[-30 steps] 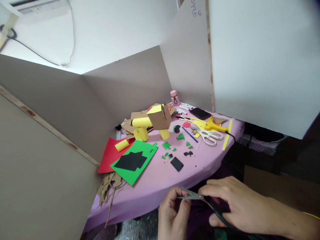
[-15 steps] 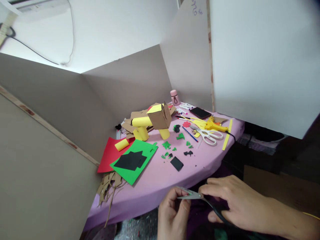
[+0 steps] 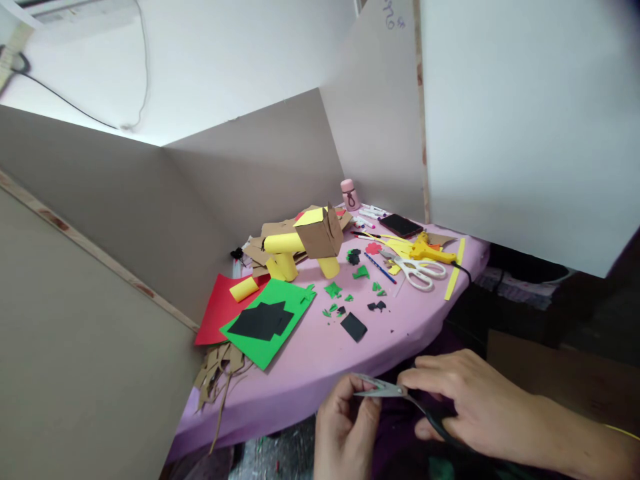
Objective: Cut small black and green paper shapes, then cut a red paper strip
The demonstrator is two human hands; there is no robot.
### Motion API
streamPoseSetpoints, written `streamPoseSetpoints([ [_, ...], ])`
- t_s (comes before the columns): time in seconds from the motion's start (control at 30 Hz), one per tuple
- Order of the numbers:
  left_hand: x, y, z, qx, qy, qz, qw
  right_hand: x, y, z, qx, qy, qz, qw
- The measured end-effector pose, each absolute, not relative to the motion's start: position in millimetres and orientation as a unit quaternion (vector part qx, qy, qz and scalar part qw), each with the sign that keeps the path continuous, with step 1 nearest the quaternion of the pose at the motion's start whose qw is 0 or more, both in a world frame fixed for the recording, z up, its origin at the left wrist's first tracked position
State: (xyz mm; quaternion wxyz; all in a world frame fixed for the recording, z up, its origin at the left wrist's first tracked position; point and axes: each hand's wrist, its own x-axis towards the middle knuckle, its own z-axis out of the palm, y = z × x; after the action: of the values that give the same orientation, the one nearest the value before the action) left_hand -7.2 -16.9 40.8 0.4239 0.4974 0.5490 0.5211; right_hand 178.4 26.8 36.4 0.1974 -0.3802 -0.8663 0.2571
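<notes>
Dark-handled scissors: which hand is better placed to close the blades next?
Right, most likely: the right hand grips the dark handles of the scissors, blades parted, while the left hand is at the blade tips.

The right grip holds dark-handled scissors, blades at the left grip.

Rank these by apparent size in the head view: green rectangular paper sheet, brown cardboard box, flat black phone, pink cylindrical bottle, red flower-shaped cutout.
1. Green sheet
2. Cardboard box
3. Phone and bottle: too close to rank
4. Red cutout

Apparent size only; the sheet is nearer the camera.
</notes>
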Motion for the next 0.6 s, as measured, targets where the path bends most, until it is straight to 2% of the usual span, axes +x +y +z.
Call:
streamPoseSetpoints([
  [0.37,-8.3,-13.5,39.0,0.472,0.543,0.542,0.434,177.9,38.1,36.2,-0.389,-0.863,0.247,0.208],
  [0.5,-9.8,-9.0,35.3,0.402,0.549,0.567,0.464,177.9,78.8,30.5,-0.454,-0.858,0.158,0.180],
  [0.6,-10.5,-4.9,31.2,0.339,0.538,0.581,0.508,173.3,116.0,23.3,-0.465,-0.858,0.134,0.171],
])
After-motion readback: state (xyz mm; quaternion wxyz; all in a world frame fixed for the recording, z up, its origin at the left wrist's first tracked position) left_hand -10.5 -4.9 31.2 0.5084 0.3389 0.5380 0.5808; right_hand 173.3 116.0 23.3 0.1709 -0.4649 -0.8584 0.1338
